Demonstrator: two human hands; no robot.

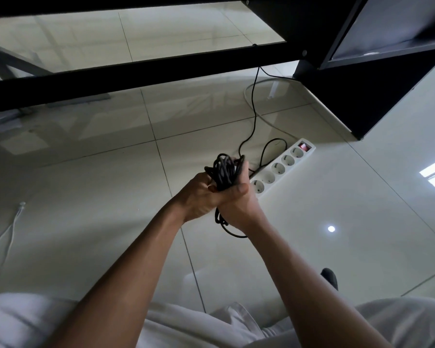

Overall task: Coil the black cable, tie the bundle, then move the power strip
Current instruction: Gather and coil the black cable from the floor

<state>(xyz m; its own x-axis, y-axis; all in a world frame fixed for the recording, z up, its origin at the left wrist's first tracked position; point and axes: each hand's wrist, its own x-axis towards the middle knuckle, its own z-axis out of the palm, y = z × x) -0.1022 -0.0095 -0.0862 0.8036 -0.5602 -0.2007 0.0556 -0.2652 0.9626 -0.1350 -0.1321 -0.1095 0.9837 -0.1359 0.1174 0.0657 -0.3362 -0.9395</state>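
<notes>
A bundle of coiled black cable (224, 172) is held up over the tiled floor, with loops sticking out above and below my hands. My left hand (200, 194) grips the bundle from the left. My right hand (239, 204) wraps around it from the right, thumb across the front. A loose length of the same cable runs from the bundle up the floor to the black desk frame. The white power strip (281, 168), with several sockets and a red switch, lies on the floor just right of my hands.
A black desk frame (136, 76) crosses the top of the view, and a black cabinet (377, 96) stands at the upper right. A white cable (251, 101) curves on the floor near the strip. Another white cable (8, 232) lies at the left.
</notes>
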